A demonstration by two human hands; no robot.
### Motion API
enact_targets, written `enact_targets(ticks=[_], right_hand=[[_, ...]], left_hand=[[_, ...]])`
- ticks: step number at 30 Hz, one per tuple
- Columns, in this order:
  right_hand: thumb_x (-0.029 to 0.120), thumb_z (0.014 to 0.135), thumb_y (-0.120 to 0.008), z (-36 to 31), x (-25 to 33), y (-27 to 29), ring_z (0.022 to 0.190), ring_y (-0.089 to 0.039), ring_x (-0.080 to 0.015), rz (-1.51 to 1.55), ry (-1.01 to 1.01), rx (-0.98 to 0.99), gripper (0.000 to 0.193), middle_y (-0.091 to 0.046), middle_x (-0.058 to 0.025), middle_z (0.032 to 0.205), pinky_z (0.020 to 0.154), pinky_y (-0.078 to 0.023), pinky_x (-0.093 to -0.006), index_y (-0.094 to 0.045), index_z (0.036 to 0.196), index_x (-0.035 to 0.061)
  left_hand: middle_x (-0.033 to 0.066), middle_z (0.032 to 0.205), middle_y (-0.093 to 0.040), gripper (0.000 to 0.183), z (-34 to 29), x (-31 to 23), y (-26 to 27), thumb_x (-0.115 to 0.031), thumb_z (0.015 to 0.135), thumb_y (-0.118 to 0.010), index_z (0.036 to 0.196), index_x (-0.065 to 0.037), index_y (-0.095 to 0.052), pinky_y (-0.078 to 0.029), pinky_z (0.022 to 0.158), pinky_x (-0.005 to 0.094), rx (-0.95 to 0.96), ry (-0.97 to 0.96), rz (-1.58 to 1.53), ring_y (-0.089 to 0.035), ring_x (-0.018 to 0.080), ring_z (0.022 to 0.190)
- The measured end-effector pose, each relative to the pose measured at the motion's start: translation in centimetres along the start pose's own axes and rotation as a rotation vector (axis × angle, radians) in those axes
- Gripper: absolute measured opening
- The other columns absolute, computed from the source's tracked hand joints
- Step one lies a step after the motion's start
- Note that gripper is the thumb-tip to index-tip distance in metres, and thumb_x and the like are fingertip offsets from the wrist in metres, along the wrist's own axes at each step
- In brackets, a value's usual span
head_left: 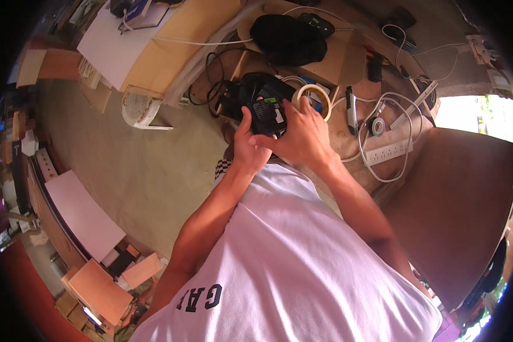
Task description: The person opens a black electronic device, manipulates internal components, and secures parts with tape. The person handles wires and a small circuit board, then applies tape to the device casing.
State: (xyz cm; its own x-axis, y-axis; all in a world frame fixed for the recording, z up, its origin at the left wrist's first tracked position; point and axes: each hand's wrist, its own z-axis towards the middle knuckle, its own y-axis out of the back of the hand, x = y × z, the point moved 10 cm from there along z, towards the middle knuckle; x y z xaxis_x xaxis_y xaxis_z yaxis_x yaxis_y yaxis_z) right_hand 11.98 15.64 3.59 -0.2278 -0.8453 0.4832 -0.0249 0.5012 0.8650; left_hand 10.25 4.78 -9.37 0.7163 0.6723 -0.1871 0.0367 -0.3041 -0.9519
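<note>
Between my two hands is a black boxy device (262,118) with pale printed labels and a small green patch at its top end. My left hand (251,141) grips its left side from below, the thumb along the edge. Around its right side my right hand (304,132) is closed, with the thumb reaching across toward the left palm. A cream tape roll (328,108) lies just beyond the right fingers, partly hidden by them. Black items and dark cables (229,97) crowd behind the device.
On the brown worktop (356,137) are a white power strip (389,151), looped white cables, a utility knife (351,111) and a small grey roll (376,126). A black cloth item (285,40) lies farther back. A white plastic chair (141,112) stands on the left.
</note>
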Motion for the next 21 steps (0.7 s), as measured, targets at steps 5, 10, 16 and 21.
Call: enact_targets(ticks=[5,10,16,21], right_hand=[[0.065,0.07,-0.097,0.1,-0.8,-1.0,0.121,-0.073,-0.045,0.121,-0.212,0.035,0.117,-0.068,-0.0342,0.135,0.106,-0.059,-0.0481,-0.062,0.151,-0.0115],[0.052,0.072,-0.097,0.4,-1.5,-1.4,0.126,-0.071,-0.0442,0.224,-0.298,0.059,0.108,-0.071,-0.0338,0.131,0.11,-0.056,-0.0476,-0.062,0.151,-0.0116],[0.053,0.071,-0.095,0.5,-1.5,-1.9,0.112,-0.075,-0.0444,0.173,-0.209,-0.032,0.093,-0.073,-0.0301,0.116,0.097,-0.061,-0.0504,-0.069,0.132,-0.0134],[0.051,0.072,-0.093,1.3,-1.2,-1.9,0.109,-0.075,-0.0431,0.098,-0.155,-0.009,0.076,-0.074,-0.0277,0.109,0.095,-0.062,-0.0504,-0.073,0.115,-0.009]], left_hand=[[0.0077,0.16,-0.062,0.059,0.7,0.0,-0.3,-0.057,0.118,-0.049,0.167,-0.024,-0.05,-0.045,0.128,0.0498,-0.087,0.048,0.007,-0.058,0.0271,0.148],[0.006,0.164,-0.059,0.061,0.7,0.0,-1.5,-0.054,0.118,-0.05,0.173,-0.029,-0.041,-0.041,0.131,0.0507,-0.086,0.059,0.016,-0.054,0.0267,0.153],[0.0136,0.165,-0.056,0.066,0.6,-0.7,-0.3,-0.041,0.118,-0.054,0.174,-0.01,-0.036,-0.038,0.132,0.0506,-0.074,0.112,0.037,-0.052,0.0297,0.155],[0.0195,0.165,-0.056,0.075,1.2,-1.7,-1.5,-0.03,0.103,-0.058,0.169,0.002,-0.042,-0.036,0.134,0.0501,0.026,0.134,0.007,-0.052,0.0324,0.155]])
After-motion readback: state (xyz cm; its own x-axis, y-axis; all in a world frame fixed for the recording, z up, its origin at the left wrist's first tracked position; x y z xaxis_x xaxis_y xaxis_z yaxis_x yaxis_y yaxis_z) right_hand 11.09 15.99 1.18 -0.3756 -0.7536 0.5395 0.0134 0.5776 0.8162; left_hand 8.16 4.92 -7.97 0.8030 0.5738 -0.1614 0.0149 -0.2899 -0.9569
